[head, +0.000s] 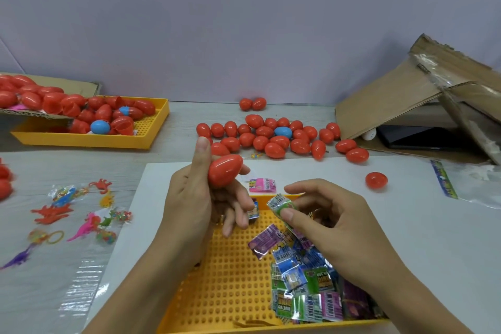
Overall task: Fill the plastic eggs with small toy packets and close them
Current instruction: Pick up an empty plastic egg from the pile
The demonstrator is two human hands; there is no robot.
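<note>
Beyond the near yellow tray (230, 274), a big cluster of closed eggs (271, 134) lies finished, it seems; far left of that tray, another yellow tray (89, 141) heaped with open shells suggests much remains. Pale grey table (168, 144), plain wall (244, 22), cardboard (393, 100) far right. Above the near tray, the left hand (195, 198) grips a closed red egg (225, 171); the right hand (325, 222) pinches a green packet (280, 205) over the packet pile (306, 279).

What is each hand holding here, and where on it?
Left hand grips a closed red egg around its body; right hand pinches a green packet at its lower end.
</note>
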